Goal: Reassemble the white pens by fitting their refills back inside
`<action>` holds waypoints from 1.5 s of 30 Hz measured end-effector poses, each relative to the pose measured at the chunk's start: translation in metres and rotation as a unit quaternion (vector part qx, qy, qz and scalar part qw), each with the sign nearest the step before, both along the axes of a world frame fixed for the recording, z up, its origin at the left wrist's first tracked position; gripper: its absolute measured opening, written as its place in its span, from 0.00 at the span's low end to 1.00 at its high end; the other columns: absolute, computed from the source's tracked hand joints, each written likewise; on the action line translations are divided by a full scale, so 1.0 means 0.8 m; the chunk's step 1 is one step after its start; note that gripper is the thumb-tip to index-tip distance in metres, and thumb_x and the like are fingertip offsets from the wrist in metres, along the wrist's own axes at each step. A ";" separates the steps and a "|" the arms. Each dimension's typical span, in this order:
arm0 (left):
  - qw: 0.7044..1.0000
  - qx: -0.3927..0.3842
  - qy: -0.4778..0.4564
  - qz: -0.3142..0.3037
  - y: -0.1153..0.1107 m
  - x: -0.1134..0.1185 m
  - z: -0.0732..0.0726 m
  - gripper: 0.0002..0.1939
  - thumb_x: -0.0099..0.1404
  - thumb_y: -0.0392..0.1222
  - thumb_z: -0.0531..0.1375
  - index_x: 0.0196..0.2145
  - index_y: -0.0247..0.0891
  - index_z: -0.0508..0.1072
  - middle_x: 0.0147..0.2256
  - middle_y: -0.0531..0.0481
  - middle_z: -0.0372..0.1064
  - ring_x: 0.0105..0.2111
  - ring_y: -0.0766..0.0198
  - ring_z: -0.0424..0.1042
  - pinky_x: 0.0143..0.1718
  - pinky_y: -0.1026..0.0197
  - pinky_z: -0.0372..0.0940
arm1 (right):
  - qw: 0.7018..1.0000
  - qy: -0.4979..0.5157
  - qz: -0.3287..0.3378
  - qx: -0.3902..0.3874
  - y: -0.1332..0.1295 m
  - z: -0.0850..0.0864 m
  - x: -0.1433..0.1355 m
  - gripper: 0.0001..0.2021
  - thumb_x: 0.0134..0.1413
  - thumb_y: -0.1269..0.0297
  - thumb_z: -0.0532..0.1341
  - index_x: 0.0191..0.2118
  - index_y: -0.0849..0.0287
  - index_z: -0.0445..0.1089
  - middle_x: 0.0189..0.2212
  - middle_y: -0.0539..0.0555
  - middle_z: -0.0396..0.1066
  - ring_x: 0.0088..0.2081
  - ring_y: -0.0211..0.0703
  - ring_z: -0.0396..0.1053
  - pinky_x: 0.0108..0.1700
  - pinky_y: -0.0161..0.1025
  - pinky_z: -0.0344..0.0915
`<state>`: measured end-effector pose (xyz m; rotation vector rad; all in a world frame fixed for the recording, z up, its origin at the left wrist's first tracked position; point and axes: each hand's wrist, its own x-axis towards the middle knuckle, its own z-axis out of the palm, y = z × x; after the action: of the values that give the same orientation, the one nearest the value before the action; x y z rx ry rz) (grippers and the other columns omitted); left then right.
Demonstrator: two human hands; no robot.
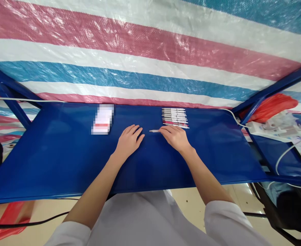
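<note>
My right hand has its fingers closed over a slim white pen, whose narrow end sticks out to the left. Just beyond that hand lies a row of several pens, side by side and pointing left to right; most are white or grey, and one near the front is pink. Palm down on the blue tabletop, my left hand rests with its fingers spread and nothing in them. A gap of bare table separates it from the pen's end.
A blurred white card or phone with a red band lies left of my left hand. Striped plastic sheeting hangs behind the blue table. At right are a power strip, white cables and a red plastic bag.
</note>
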<state>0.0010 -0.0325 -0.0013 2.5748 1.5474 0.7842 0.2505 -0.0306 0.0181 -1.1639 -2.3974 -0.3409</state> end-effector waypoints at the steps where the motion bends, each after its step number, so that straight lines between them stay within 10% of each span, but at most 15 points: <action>1: 1.000 -0.008 0.013 0.000 0.000 0.001 -0.003 0.20 0.72 0.48 0.52 0.52 0.34 0.75 0.54 0.38 0.72 0.58 0.46 0.67 0.59 0.45 0.62 | 1.000 -0.006 -0.008 -0.003 0.000 -0.002 0.008 0.11 0.65 0.69 0.56 0.44 0.54 0.75 0.43 0.51 0.80 0.44 0.41 0.76 0.41 0.37 0.63; 26: 0.998 -0.031 0.059 0.023 -0.004 0.011 -0.024 0.25 0.72 0.51 0.50 0.59 0.36 0.70 0.63 0.38 0.61 0.64 0.46 0.57 0.66 0.40 0.47 | 0.993 -0.036 -0.109 -0.036 0.018 -0.033 0.069 0.13 0.62 0.72 0.55 0.43 0.55 0.76 0.43 0.52 0.79 0.42 0.43 0.71 0.38 0.40 0.59; 45: 0.997 -0.065 0.041 0.031 -0.006 0.009 -0.019 0.24 0.71 0.51 0.51 0.58 0.39 0.71 0.63 0.41 0.60 0.65 0.45 0.56 0.66 0.38 0.45 | 0.989 0.007 -0.117 -0.093 0.006 -0.017 0.024 0.15 0.61 0.72 0.55 0.47 0.53 0.76 0.48 0.55 0.76 0.48 0.49 0.69 0.46 0.44 0.64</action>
<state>0.0078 -0.0372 -0.0163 2.5056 1.6501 0.5675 0.2699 -0.0256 0.0046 -1.5324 -2.3236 -0.1830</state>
